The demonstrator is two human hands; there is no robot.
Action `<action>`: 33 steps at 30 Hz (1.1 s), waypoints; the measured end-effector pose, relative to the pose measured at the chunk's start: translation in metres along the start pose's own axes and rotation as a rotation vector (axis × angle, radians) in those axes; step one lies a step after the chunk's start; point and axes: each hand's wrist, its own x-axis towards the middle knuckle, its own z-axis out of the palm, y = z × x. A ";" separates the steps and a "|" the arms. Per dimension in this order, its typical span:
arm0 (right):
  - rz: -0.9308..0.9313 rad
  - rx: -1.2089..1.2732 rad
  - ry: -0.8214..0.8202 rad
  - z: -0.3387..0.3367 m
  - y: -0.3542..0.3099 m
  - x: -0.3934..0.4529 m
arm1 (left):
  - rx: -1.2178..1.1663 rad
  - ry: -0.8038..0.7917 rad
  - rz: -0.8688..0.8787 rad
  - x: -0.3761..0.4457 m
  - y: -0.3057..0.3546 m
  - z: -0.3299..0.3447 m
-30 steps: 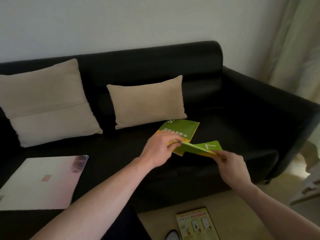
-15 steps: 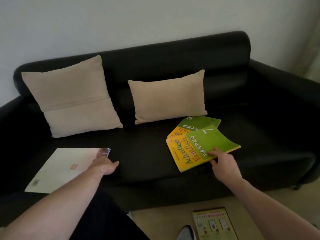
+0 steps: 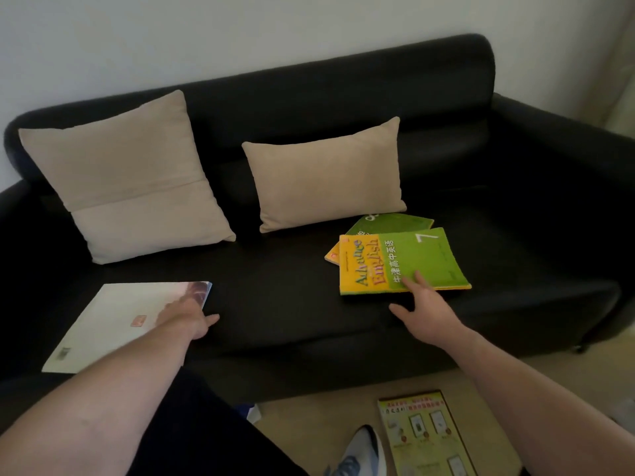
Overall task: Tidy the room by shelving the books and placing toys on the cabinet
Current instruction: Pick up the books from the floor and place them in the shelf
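A: Where are the books, taking the black leather sofa (image 3: 343,304) as the landmark?

B: Three thin books lie on its seat. A green and yellow paperback textbook (image 3: 402,261) sits on the right half of the seat, overlapping a second green textbook (image 3: 395,222) that pokes out behind it, towards the smaller beige cushion (image 3: 326,173). A large white softcover book (image 3: 113,324) lies at the left front of the seat, below the bigger beige cushion (image 3: 127,176).

A: And the hands?

B: The right hand (image 3: 426,314) has its fingers spread and straight, one fingertip touching the near edge of the top textbook, gripping nothing. The left hand (image 3: 189,316) reaches over the right corner of the white book, fingers loosely extended, holding nothing.

A: What might go wrong?

B: I'd guess the slick covers. Dragging the top textbook by one fingertip could slide it off the seat's front edge onto the floor, where a yellow-green booklet (image 3: 426,438) already lies by the shoe (image 3: 357,455).
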 end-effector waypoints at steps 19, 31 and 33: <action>-0.057 0.134 -0.012 -0.013 -0.006 -0.043 | 0.064 0.250 0.820 -0.182 0.074 -0.089; -0.004 0.221 -0.092 -0.056 0.030 -0.105 | -0.380 0.279 1.154 -0.254 0.121 -0.183; 0.048 0.234 -0.107 -0.069 0.039 -0.117 | -0.442 0.189 1.210 -0.255 0.148 -0.166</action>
